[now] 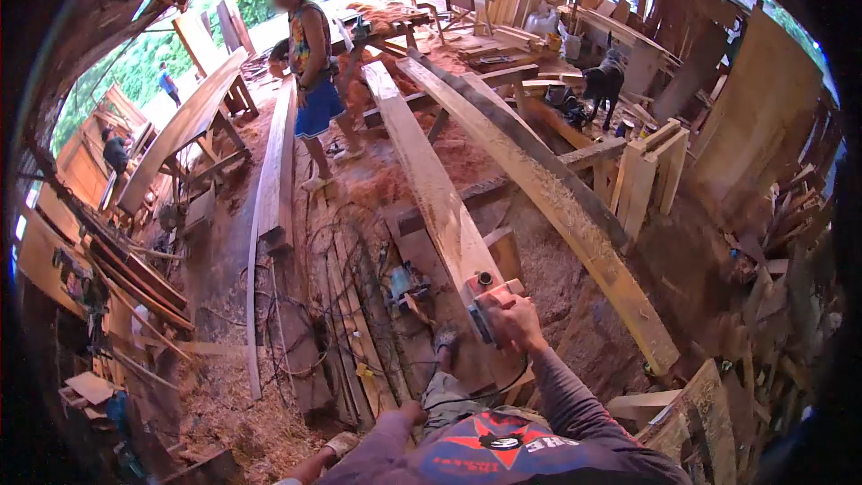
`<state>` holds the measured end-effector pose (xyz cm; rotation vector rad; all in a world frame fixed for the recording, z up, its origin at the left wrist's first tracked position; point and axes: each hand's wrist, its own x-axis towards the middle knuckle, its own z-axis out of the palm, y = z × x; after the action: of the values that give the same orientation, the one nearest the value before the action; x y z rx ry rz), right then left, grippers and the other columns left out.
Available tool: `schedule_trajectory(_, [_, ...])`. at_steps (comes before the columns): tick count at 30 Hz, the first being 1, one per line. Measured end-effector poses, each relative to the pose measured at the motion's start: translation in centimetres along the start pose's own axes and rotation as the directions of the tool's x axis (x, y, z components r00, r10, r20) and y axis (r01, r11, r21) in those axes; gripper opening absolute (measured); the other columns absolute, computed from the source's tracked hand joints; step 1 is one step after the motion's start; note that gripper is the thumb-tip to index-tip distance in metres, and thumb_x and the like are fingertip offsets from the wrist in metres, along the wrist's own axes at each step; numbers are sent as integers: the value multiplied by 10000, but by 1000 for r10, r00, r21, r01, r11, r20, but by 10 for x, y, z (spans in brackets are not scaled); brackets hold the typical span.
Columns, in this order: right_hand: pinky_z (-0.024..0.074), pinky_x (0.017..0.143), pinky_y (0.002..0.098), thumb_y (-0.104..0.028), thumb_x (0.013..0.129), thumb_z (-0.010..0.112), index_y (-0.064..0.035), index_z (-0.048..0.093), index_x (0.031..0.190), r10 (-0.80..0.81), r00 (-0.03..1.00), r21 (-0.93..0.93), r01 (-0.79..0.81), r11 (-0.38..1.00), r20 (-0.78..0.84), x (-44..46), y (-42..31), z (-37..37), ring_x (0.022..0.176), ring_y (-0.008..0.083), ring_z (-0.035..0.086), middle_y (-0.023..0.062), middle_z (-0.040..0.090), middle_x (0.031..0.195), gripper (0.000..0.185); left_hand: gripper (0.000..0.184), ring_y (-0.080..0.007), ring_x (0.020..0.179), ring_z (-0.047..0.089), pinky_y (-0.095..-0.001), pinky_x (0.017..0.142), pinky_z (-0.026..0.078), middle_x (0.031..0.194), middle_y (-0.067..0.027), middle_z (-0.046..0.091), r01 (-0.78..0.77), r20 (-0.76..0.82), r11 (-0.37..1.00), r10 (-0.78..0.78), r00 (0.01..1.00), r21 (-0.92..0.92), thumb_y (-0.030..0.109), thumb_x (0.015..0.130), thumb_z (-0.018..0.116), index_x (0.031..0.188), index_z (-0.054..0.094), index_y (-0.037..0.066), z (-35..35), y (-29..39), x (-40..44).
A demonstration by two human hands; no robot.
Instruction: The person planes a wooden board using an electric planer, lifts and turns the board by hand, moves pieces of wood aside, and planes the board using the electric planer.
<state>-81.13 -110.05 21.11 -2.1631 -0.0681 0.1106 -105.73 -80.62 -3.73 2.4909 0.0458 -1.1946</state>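
My right hand [515, 321] is closed around a power tool that looks like an electric hand planer [481, 307], with a round dark knob on top. The tool rests on the near end of a long pale plank [431, 189], which runs away from me and lies across dark support beams. Close to my waist, my left hand [413, 411] hangs low beside my trousers; its fingers are too dark and small to make out. A dark cable [485, 392] trails near the tool.
A wide rough-edged board [575, 233] lies to the right. Another power tool [406, 287] and tangled cords [337, 233] sit on the shaving-strewn ground. A person [312, 63] stands beside a long beam [277, 162]. A dark dog [607, 85] stands farther back among wood scraps.
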Motion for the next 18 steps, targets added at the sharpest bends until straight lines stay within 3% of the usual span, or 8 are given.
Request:
schedule_trajectory(6, [570, 703, 387, -477, 813, 767, 4, 765, 976, -8, 1000, 12, 8, 1000, -1, 12, 25, 13, 794, 217, 756, 160, 767, 825, 508, 521, -408, 1118, 689, -477, 981, 545, 1133, -231, 734, 139, -11, 973, -144, 990, -185, 520, 883, 656, 1064, 787, 50, -31, 29, -43])
schedule_trajectory(8, [568, 705, 395, -471, 809, 767, 6, 761, 982, 54, 998, 3, -54, 999, 13, 6, 7, 6, 798, 227, 758, 157, 770, 837, 507, 503, -403, 1123, 689, -474, 983, 546, 1150, -229, 730, 128, 0, 987, -129, 992, -102, 504, 886, 680, 1080, 784, 52, -8, 13, -14])
schedule_trajectory(12, [568, 719, 394, -473, 806, 767, 1, 758, 1008, 9, 1000, -17, -8, 1000, 25, 10, 17, 8, 820, 223, 758, 164, 771, 855, 515, 511, -400, 1127, 691, -481, 981, 547, 1173, -215, 730, 130, 16, 989, -129, 992, -69, 505, 890, 678, 1099, 778, 49, 16, -2, 14])
schedule_trajectory(15, [564, 726, 396, -455, 822, 760, -4, 754, 1029, 37, 998, 39, -39, 998, 45, -1, -7, -5, 856, 225, 761, 175, 772, 886, 497, 451, -410, 1126, 692, -507, 952, 556, 1170, -219, 731, 97, 44, 995, -97, 994, 0, 435, 877, 686, 1093, 774, 48, -5, 12, -11])
schedule_trajectory(17, [558, 721, 383, -391, 817, 770, -7, 756, 1029, -124, 989, -12, 126, 992, 84, 2, -10, -7, 831, 199, 744, 141, 771, 865, 439, 414, -416, 1125, 692, -524, 932, 562, 1167, -222, 732, 33, 54, 993, -39, 998, 113, 388, 869, 691, 1089, 771, 47, -21, 30, -28])
schedule_trajectory(18, [547, 696, 355, -313, 814, 763, -9, 760, 997, -44, 998, 324, 27, 946, 44, -7, -22, -5, 772, 166, 708, 86, 754, 816, 355, 387, -415, 1104, 699, -527, 905, 569, 1139, -231, 734, -73, -102, 997, 76, 992, 39, 356, 861, 684, 1073, 765, 44, -10, 16, -11])
